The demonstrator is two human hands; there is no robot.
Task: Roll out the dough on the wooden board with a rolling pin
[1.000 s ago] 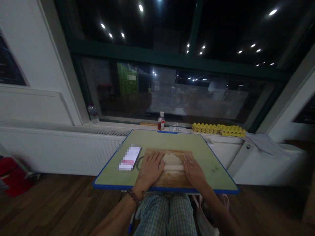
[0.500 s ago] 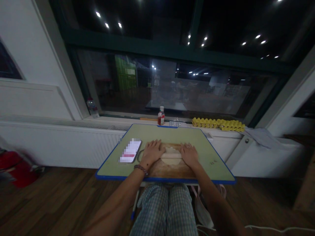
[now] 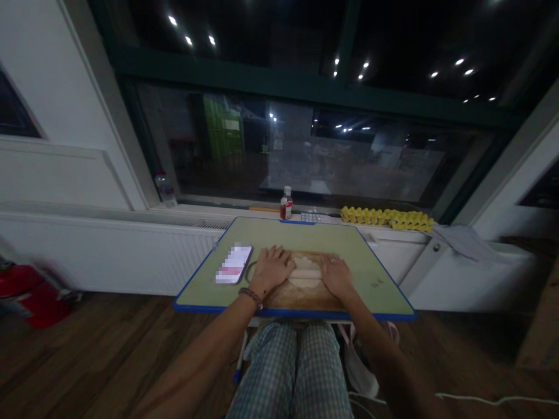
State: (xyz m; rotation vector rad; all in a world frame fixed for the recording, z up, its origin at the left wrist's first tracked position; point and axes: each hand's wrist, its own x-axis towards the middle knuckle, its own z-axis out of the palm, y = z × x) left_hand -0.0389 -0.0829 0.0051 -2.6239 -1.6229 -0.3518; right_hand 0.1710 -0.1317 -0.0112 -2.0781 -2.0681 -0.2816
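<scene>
A pale rolling pin [image 3: 305, 274] lies crosswise over a flat, roundish sheet of dough [image 3: 304, 283]. Beneath the dough is a brown wooden board [image 3: 301, 301]. My left hand [image 3: 272, 270] is on the pin's left end, fingers reaching forward over it. On the right end rests my right hand [image 3: 335, 274] in the same way, a ring on one finger. Both palms hide the pin's ends, and each hand holds it from above. Dough shows in front of and behind the pin.
The board lies on a small green table [image 3: 262, 234] with a blue rim. A lit phone [image 3: 234, 265] is left of my left hand. Behind the table, a bottle with red liquid [image 3: 286, 205] and yellow egg trays [image 3: 386, 218] stand on the sill. A red fire extinguisher [image 3: 32, 294] is at far left.
The view has shifted very slightly, so the table sits a little higher in it. Both hands stay on the rolling pin, with hardly any visible movement over the dough.
</scene>
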